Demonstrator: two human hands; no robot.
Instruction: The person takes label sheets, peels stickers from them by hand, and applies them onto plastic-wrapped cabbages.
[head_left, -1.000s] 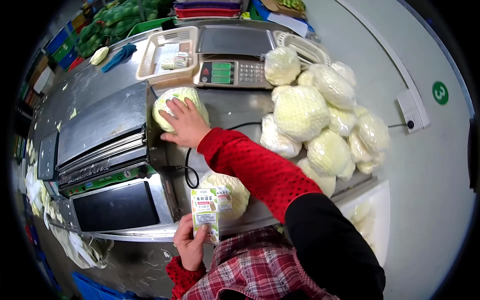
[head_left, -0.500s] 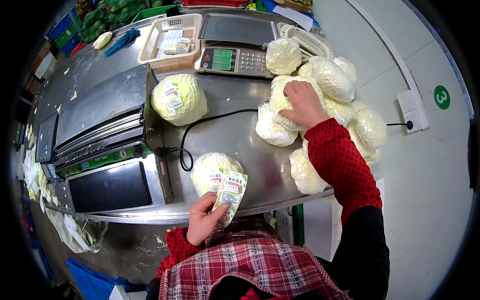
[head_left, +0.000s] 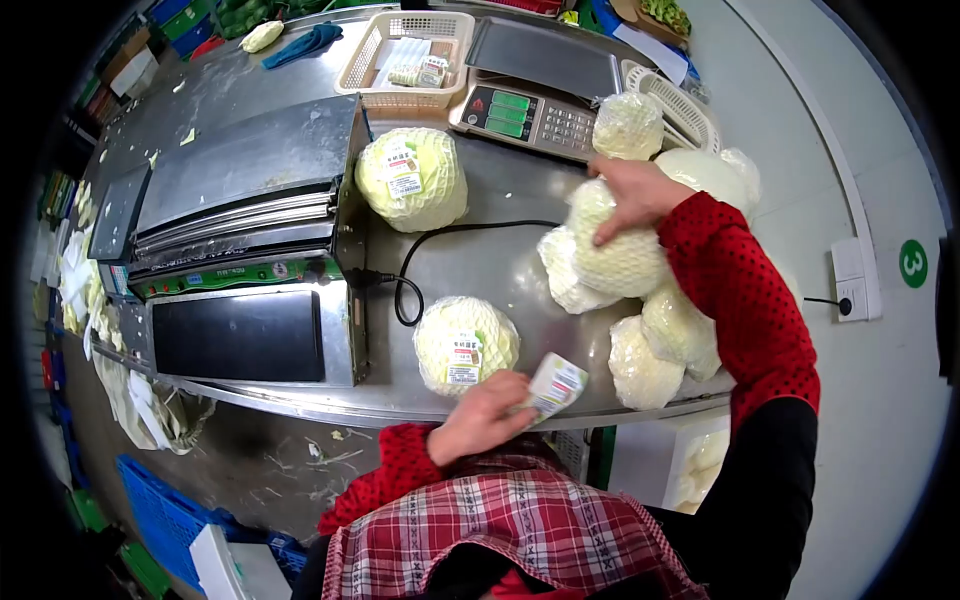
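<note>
Head camera shows us both arms reaching over a smooth, shiny steel table (head_left: 520, 205). Our left hand (head_left: 485, 412) is low, at the table's near edge, its forearm slanting up from the lower left. Its fingers are closed on a small stack of printed labels (head_left: 557, 388), flat and rectangular, held tilted. Our right hand (head_left: 635, 188) reaches forward with the forearm angled inward, bent at the wrist; it grips a pale wrapped head (head_left: 620, 255) from above, thumb on the near side, fingers over the top. That head is round and bumpy, at the left front of a pile with a glossy, creased film.

Just beyond the left hand sits a labelled head (head_left: 466, 340), waffle-textured and rounded, its label facing us. Another labelled globe (head_left: 412, 180) rests beside the boxy metal sealer (head_left: 250, 190). Our red sleeves (head_left: 745, 300) are dotted black; the apron (head_left: 500, 525) is plaid cloth.
</note>
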